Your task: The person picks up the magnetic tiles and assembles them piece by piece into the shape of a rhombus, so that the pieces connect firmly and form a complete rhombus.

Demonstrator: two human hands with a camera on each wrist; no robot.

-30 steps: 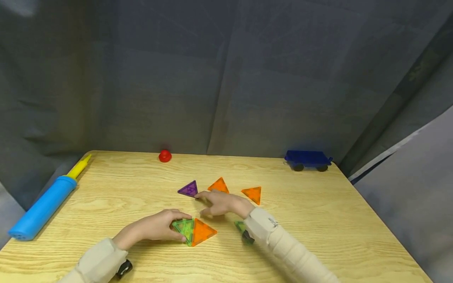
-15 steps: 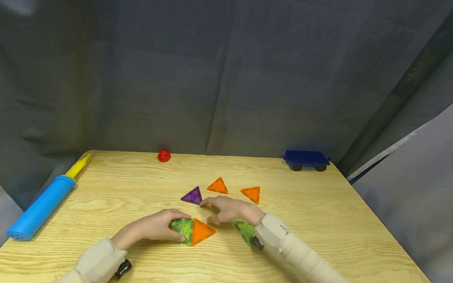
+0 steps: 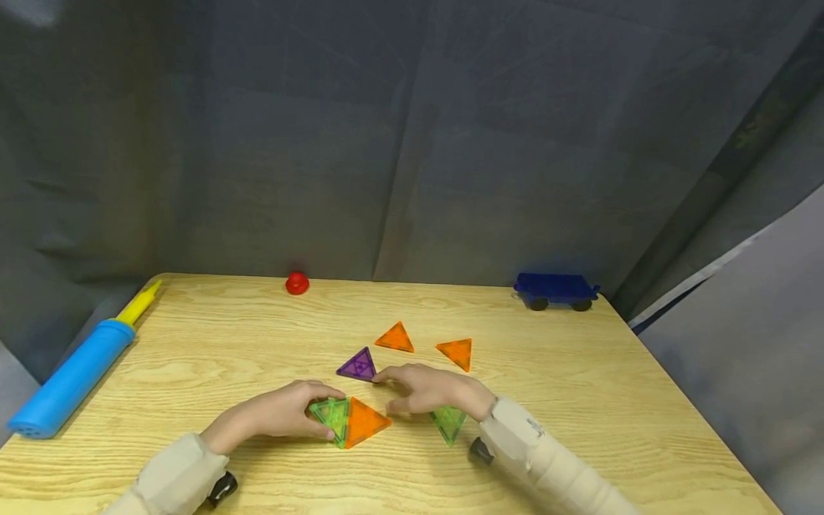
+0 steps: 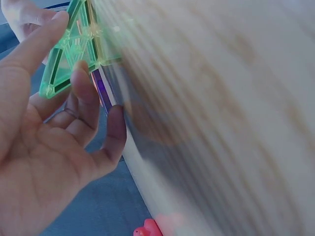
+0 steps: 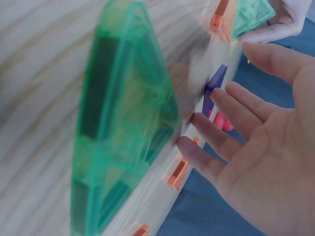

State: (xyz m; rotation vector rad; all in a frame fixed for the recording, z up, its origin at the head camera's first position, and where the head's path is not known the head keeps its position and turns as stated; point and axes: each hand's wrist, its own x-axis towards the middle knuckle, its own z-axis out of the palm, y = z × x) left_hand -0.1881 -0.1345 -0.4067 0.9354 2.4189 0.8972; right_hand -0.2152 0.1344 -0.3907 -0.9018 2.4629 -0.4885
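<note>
My left hand [image 3: 280,411] pinches a green triangle tile [image 3: 331,422] between thumb and fingers, flat on the table. Against that tile's right side lies an orange triangle [image 3: 365,422]. A fingertip of my right hand [image 3: 428,390] touches the lower right corner of a purple triangle [image 3: 359,365], its fingers loosely extended. Another green triangle [image 3: 448,423] lies partly under the right hand. In the left wrist view, thumb and finger of the left hand [image 4: 59,142] meet the green tile's [image 4: 74,54] edges. The right wrist view has the purple tile [image 5: 213,91] by the right hand's [image 5: 261,132] fingertips.
Two orange triangles [image 3: 395,337] [image 3: 456,353] lie beyond the right hand. A red knob-like object [image 3: 297,283] and a dark blue wheeled cart [image 3: 556,290] stand at the table's back edge. A blue pump with a yellow nozzle [image 3: 77,379] lies along the left edge.
The purple triangle has slid right and nearer to me, turning slightly, with my right hand moving alongside. More of the right-hand green triangle shows. My left hand stays on its tile.
</note>
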